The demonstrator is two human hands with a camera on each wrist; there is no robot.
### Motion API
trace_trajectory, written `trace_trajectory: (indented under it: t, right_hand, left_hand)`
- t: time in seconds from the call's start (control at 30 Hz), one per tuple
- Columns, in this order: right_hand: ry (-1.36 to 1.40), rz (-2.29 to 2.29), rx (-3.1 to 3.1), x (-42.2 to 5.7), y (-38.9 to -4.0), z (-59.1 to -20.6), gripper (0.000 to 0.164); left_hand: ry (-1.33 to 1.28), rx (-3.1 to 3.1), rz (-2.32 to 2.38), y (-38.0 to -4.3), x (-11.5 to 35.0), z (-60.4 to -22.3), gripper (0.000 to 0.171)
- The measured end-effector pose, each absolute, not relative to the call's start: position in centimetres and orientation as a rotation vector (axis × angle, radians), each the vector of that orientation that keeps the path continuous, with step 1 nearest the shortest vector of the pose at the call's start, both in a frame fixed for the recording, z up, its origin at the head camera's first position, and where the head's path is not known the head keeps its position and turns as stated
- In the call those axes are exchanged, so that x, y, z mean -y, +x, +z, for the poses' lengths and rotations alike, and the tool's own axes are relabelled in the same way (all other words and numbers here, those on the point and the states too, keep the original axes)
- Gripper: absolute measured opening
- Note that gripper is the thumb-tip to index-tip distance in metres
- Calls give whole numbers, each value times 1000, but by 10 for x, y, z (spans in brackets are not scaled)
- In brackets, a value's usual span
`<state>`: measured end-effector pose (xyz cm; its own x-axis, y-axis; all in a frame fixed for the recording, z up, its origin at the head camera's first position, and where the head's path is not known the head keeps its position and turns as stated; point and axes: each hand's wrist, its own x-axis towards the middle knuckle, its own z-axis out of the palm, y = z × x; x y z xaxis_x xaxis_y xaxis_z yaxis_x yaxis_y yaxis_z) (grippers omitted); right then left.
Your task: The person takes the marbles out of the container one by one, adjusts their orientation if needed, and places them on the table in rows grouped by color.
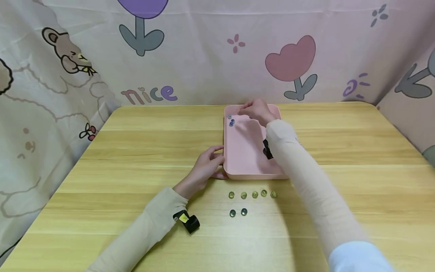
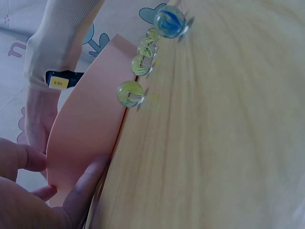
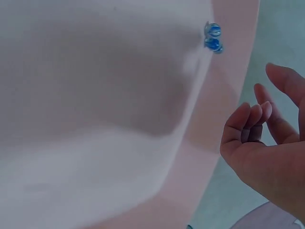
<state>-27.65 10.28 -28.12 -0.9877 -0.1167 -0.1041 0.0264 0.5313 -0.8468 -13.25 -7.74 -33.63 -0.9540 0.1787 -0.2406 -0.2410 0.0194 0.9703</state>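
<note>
My left hand (image 1: pixel 205 166) is at the near left of the pink tray (image 1: pixel 244 162), fingers spread against the outside of its wall. In the left wrist view one of its fingers (image 2: pixel 88 186) lies low along that wall and another meets the rim. My right hand (image 1: pixel 257 110) hovers over the tray's far end. Nothing shows between its thumb and index finger in the right wrist view, while the other fingers (image 3: pixel 238 121) curl in. Three blue glass marbles (image 1: pixel 232 122) lie by the tray's left wall, towards the far corner.
Several yellow-green marbles (image 1: pixel 255 194) form a row on the wooden table (image 1: pixel 153 151) just before the tray. Closer to me lie two blue marbles (image 1: pixel 244 212). A printed curtain (image 1: pixel 204 56) hangs behind the table's far edge.
</note>
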Motion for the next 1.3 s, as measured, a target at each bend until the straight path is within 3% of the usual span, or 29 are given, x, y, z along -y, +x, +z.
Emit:
trace_trajectory:
  t: [0.7, 1.3]
  right_hand:
    - [-13, -1313, -2740, -89, -280, -299, 15]
    - [-20, -1138, -2797, -81, -289, -310, 18]
  left_hand:
    - [-63, -1989, 2026, -135, 78, -337, 54]
    - [-63, -1988, 2031, -134, 78, -338, 53]
